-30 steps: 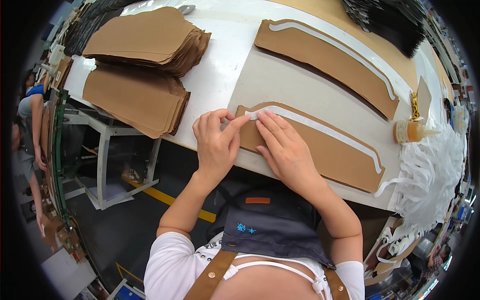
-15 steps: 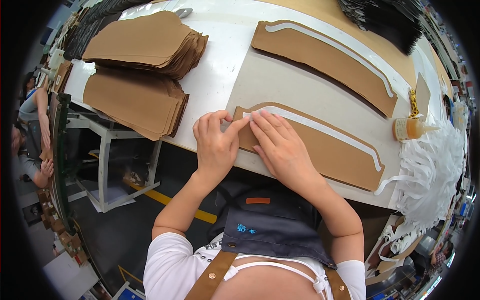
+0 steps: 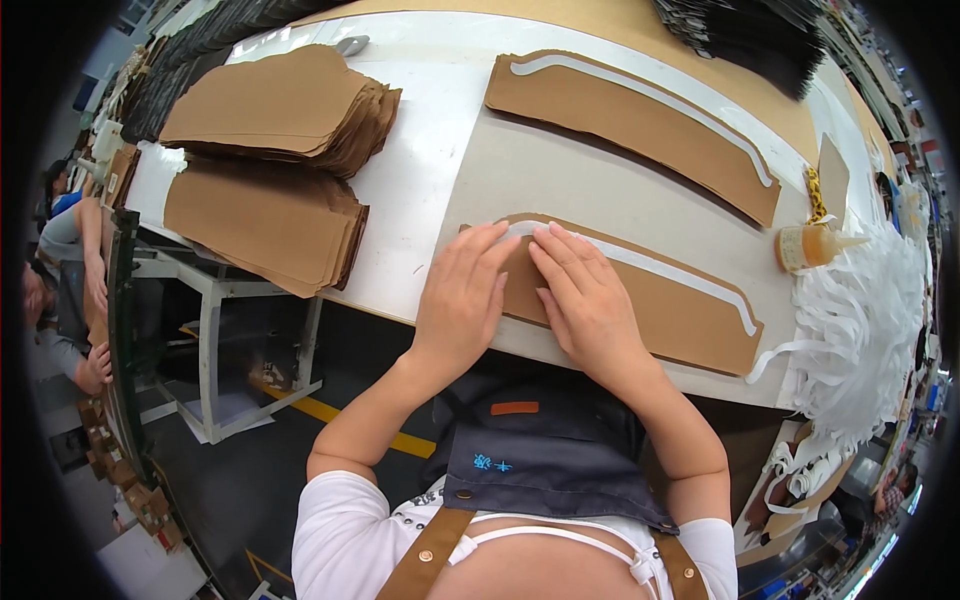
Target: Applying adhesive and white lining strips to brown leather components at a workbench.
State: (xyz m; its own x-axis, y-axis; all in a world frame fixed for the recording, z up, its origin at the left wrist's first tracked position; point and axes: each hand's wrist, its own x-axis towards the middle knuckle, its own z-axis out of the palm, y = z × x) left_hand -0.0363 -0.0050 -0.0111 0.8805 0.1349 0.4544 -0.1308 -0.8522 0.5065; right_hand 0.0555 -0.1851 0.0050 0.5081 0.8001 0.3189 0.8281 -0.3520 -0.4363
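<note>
On brown panel (image 3: 665, 308) | hands (image 3: 590, 308) flat, touching white strip (image 3: 680, 274) | apron (image 3: 575, 470): blue lettering (image 3: 490, 463) | bottle (image 3: 818, 247): label (image 3: 792, 248) (too small to read)

We see a smooth, matt brown face, like card or leather, on the nearer panel (image 3: 650, 305), the farther panel (image 3: 640, 120) and both stacks (image 3: 265, 105), whose edges look rough, while the white strip (image 3: 675, 268) has a matt, cloth-like look. Under them we find a glossy white tabletop (image 3: 405, 160) and a duller, smooth grey board (image 3: 480, 190). Beside these we note a translucent plastic bottle (image 3: 803, 248), a heap of thin, ribbon-like strips (image 3: 855, 335), painted metal on the frame (image 3: 210, 360) and dark woven cloth on the apron (image 3: 570, 470).
</note>
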